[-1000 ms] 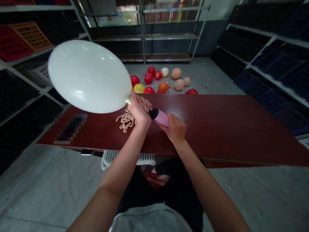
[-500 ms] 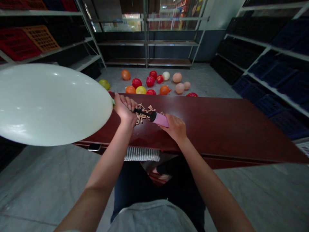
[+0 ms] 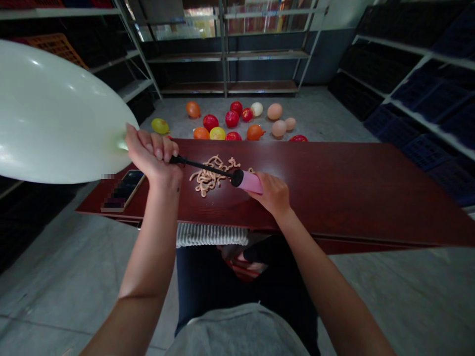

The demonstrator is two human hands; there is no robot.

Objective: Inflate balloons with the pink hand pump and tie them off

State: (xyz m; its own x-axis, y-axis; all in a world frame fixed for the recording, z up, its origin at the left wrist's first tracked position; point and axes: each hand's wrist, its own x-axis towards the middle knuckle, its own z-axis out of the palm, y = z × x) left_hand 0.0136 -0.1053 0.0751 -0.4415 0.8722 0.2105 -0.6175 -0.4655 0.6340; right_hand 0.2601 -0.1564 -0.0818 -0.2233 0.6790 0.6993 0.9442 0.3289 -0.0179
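Note:
A large pale green-white balloon [image 3: 55, 118] fills the left of the head view. My left hand [image 3: 154, 155] is closed at the balloon's neck, around the black end of a hand balloon pump; its palm hides how they join. From there the pump's thin black rod [image 3: 208, 168] runs out to the pink barrel [image 3: 253, 182]. My right hand [image 3: 273, 194] is wrapped round that barrel, low over the table. Beneath the rod lies a loose heap of beige, squiggly strips [image 3: 208, 184].
The dark red table [image 3: 356, 193] spans the view, with a phone [image 3: 128, 185] at its left end. Several red, orange, yellow, white and peach balloons [image 3: 232, 118] lie on the floor beyond. Shelves with crates [image 3: 423, 148] stand on both sides; a rack [image 3: 260, 57] is behind.
My left hand has moved left with the balloon, drawing more of the black rod out of the barrel. My right hand has hardly moved. The phone and more beige strips have come into sight.

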